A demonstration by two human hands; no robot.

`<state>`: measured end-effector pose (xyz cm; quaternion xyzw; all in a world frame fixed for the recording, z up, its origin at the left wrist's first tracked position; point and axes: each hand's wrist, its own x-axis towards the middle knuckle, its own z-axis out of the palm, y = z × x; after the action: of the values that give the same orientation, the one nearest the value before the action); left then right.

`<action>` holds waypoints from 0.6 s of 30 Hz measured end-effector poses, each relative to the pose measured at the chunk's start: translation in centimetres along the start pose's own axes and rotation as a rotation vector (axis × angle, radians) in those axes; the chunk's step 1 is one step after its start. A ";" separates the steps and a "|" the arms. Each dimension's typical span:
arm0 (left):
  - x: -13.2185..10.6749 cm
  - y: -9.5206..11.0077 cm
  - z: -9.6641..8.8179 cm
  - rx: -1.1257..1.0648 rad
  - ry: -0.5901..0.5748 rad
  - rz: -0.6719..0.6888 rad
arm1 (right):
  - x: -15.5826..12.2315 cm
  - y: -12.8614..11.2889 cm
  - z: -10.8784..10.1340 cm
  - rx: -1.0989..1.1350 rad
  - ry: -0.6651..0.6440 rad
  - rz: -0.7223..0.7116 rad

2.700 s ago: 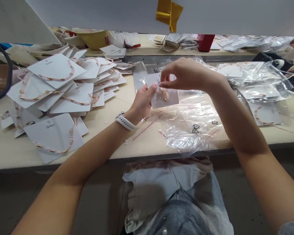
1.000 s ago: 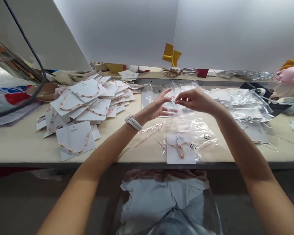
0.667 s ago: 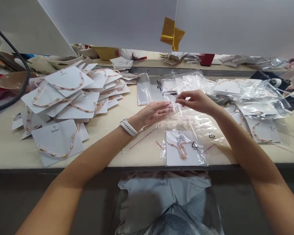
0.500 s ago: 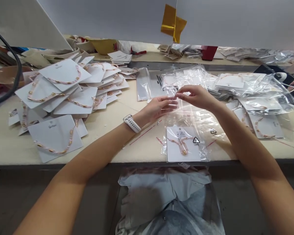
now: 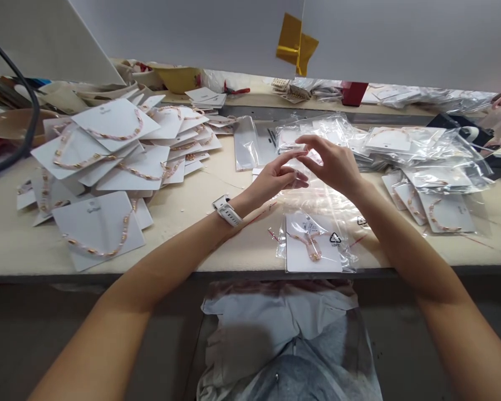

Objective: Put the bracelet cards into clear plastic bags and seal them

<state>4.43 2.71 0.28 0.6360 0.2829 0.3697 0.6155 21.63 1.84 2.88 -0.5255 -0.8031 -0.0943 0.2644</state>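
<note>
My left hand (image 5: 275,177), with a white watch on the wrist, hovers over the table's middle, its fingers stretched out and the index raised. Fingertip to fingertip with it, my right hand (image 5: 336,164) has curled fingers pinching the top edge of a thin clear plastic bag (image 5: 321,196). This bag lies under both hands and is hard to make out. Just in front of it, at the table's near edge, lies a white card with a pink-and-gold bracelet (image 5: 313,250) inside a clear bag marked with a recycling triangle.
A heap of white cards with bracelets (image 5: 108,156) covers the table's left side. Bagged cards (image 5: 421,156) pile up at the right and behind my hands. Bowls (image 5: 177,78), a red box (image 5: 354,92) and a black cable (image 5: 8,161) stand around the edges. Grey cloth lies on my lap.
The card I was holding with both hands now lies bagged at the table's near edge. Both hands moved to another clear bag; my left index lifted while my right kept pinching.
</note>
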 end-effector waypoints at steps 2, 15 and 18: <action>0.0 -0.1 -0.3 -0.001 -0.013 0.009 | -0.1 0.1 -0.1 -0.006 0.005 -0.015; -0.4 0.2 0.0 0.022 -0.047 -0.063 | -0.3 0.6 0.1 -0.095 -0.029 0.017; 0.0 0.3 -0.2 0.024 -0.018 -0.074 | -0.3 0.8 0.4 -0.083 0.044 0.048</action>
<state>4.21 2.78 0.61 0.6355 0.3053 0.3376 0.6237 22.35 2.13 2.33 -0.5532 -0.7796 -0.1327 0.2620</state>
